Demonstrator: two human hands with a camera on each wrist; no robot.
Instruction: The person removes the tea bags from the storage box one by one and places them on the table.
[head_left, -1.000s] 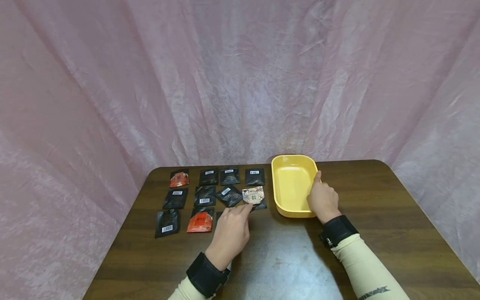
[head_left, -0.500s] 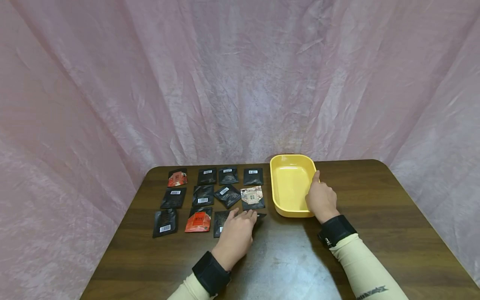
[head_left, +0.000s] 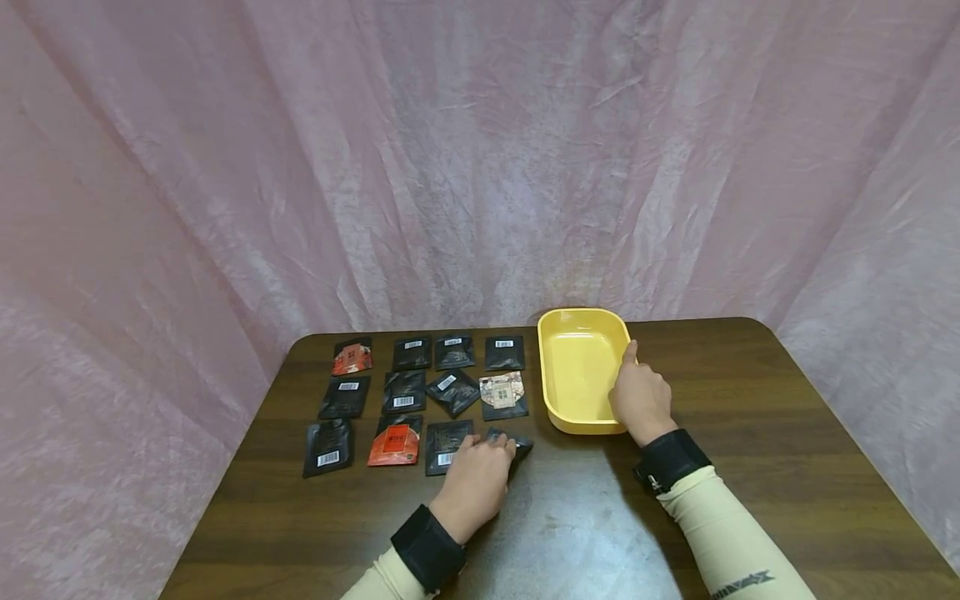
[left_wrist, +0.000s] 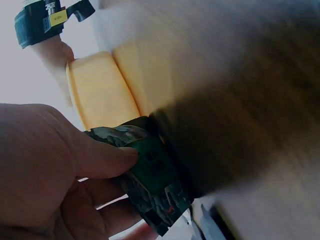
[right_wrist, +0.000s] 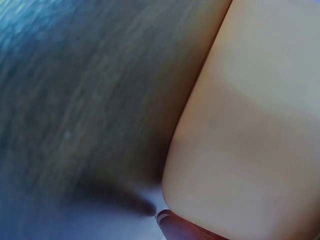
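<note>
My left hand [head_left: 497,450] lies on the brown table [head_left: 750,433] at the right end of the near row of packets. In the left wrist view its thumb and fingers [left_wrist: 107,160] pinch a dark packet [left_wrist: 156,186], whose corner sticks out past the fingertips in the head view [head_left: 519,443]. My right hand [head_left: 639,398] grips the right rim of the empty yellow tray [head_left: 581,321], thumb lying along the rim. The right wrist view shows only the tray's wall [right_wrist: 250,125] and a fingertip [right_wrist: 175,231] below it.
Several flat packets lie in rows left of the tray: mostly black with barcodes, a red one [head_left: 352,358] at the far left, an orange one [head_left: 395,444] near, a pale patterned one [head_left: 503,390] beside the tray. Pink cloth [head_left: 480,167] hangs behind and beside the table.
My left hand left the pale patterned packet lying beside the tray, drew back to the near row and took hold of a dark packet. The right hand stayed on the tray.
</note>
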